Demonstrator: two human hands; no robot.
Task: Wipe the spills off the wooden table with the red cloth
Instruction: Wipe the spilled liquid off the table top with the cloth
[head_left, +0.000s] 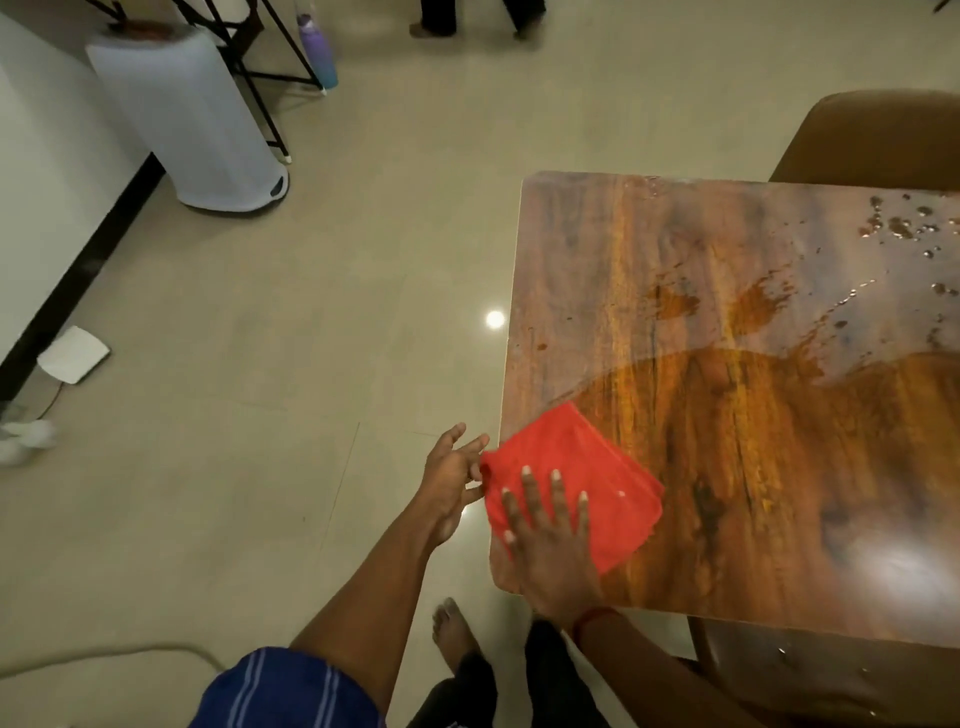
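The folded red cloth (571, 457) lies on the near left corner of the wooden table (727, 415), its left corner hanging just past the edge. My right hand (550, 540) rests flat on the cloth with fingers spread. My left hand (452, 478) is off the table's left side, its fingertips pinching the cloth's overhanging corner. Water drops (904, 223) and streaky wet smears (753, 306) sit on the far right and middle of the tabletop.
A brown chair (872, 140) stands behind the table. A white bin (192, 119), a purple bottle (317, 52) and black frame legs stand on the tiled floor at far left. My bare foot (454, 629) is below the table's corner.
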